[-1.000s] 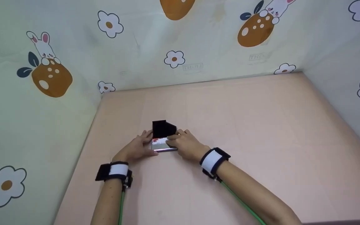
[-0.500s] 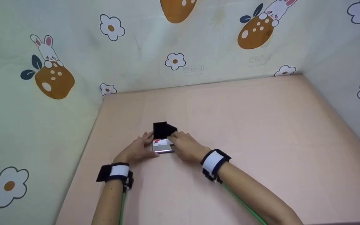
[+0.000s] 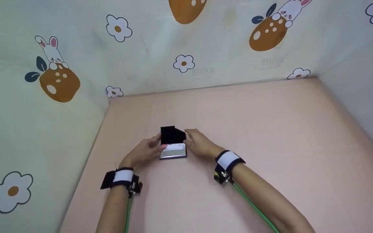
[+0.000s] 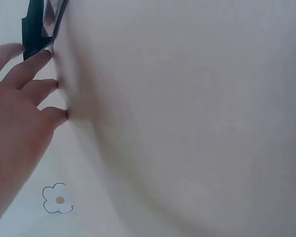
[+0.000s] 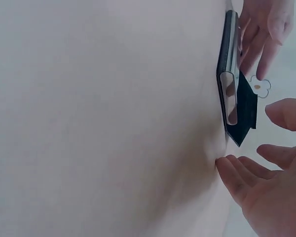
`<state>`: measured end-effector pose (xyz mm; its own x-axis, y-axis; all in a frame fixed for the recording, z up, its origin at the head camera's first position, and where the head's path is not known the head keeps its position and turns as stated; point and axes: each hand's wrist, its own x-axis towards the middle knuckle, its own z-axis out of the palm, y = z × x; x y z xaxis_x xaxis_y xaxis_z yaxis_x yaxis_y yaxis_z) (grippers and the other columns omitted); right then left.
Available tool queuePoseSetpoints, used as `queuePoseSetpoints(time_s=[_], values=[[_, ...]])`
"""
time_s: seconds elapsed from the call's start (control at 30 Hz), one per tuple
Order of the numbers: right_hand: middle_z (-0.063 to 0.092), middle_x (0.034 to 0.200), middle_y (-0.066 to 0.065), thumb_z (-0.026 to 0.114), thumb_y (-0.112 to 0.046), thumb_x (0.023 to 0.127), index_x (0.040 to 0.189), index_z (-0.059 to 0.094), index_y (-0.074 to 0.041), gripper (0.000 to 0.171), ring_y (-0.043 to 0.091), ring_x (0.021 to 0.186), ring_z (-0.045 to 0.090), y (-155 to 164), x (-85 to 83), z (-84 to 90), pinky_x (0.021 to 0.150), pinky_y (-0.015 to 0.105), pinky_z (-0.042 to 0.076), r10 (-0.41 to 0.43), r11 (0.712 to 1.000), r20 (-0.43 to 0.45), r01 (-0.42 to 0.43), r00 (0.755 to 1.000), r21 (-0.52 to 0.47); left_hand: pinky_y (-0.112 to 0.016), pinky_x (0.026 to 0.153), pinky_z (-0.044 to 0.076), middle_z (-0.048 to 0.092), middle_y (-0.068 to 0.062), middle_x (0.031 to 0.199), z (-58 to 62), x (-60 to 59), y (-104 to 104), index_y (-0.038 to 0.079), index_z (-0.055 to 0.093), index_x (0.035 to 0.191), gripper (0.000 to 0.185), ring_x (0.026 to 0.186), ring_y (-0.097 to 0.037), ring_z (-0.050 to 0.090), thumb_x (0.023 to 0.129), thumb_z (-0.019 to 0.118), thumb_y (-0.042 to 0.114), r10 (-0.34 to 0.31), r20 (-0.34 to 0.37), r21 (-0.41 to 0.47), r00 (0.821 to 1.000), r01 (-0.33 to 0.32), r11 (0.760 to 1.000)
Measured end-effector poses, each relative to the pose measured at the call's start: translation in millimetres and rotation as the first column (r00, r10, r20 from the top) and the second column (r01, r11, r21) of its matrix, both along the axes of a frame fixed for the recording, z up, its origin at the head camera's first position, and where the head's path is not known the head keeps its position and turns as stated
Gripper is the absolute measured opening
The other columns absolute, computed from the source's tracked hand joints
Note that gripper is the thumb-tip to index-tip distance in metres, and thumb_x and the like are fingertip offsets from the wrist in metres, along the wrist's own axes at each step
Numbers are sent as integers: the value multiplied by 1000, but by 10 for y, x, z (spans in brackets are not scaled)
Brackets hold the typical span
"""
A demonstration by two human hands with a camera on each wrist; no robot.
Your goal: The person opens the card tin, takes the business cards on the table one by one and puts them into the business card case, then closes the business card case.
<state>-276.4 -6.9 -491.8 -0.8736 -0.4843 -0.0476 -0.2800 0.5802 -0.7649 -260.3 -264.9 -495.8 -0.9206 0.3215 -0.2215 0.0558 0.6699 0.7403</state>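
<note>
A card case (image 3: 173,152) lies on the table with its black flap (image 3: 173,135) folded back, away from the person. Its metal frame is in front, and a white printed card (image 3: 176,147) shows at the top of it. At the left edge is my left hand (image 3: 142,151), its thumb over the card's left corner and its fingers loosely extended beside the flap. My right hand (image 3: 202,143) is beside the right edge; in the right wrist view its fingers (image 5: 232,183) are spread, apart from the case (image 5: 229,69), and hold nothing.
The pink tabletop (image 3: 254,129) stretches around the hands. Patterned cloth walls (image 3: 147,51) with flowers and rabbits rise at the back and both sides. Each wrist wears a strap (image 3: 123,176) with a green cable (image 3: 254,207) running back along the forearm.
My right hand has drawn back from over the card to the case's right side. My left thumb has lifted from the front edge up over the card. The case stays nearly in place.
</note>
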Motion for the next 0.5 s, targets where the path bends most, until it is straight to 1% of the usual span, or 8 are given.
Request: queuePoseSetpoints(time_s=[0.1, 0.27, 0.5], values=[[42, 153, 28, 49, -17, 104, 152, 32, 7, 56, 37, 146, 40, 18, -12, 12, 123, 46, 31, -10, 999, 39, 11, 999, -35, -53, 127, 15, 28, -12, 164, 8, -3, 24, 8, 18, 160, 80, 156, -34, 19, 100, 56, 45, 1, -1, 36, 1000, -1, 999], [44, 153, 27, 48, -20, 105, 153, 30, 8, 58, 38, 144, 42, 11, -12, 21, 122, 46, 34, -1, 999, 63, 3, 998, -34, -53, 127, 15, 29, -13, 164, 19, 8, 37, 4, 13, 160, 82, 155, -33, 20, 101, 54, 44, 20, 27, 64, 999, -21, 998], [43, 154, 26, 49, -18, 105, 154, 27, 8, 60, 37, 142, 45, -19, 34, 37, 121, 45, 36, -3, 999, 66, 6, 998, -48, -53, 127, 16, 29, -11, 164, 35, 44, 3, 9, 14, 161, 78, 155, -32, 22, 102, 53, 44, 34, 27, 79, 999, -36, 996]])
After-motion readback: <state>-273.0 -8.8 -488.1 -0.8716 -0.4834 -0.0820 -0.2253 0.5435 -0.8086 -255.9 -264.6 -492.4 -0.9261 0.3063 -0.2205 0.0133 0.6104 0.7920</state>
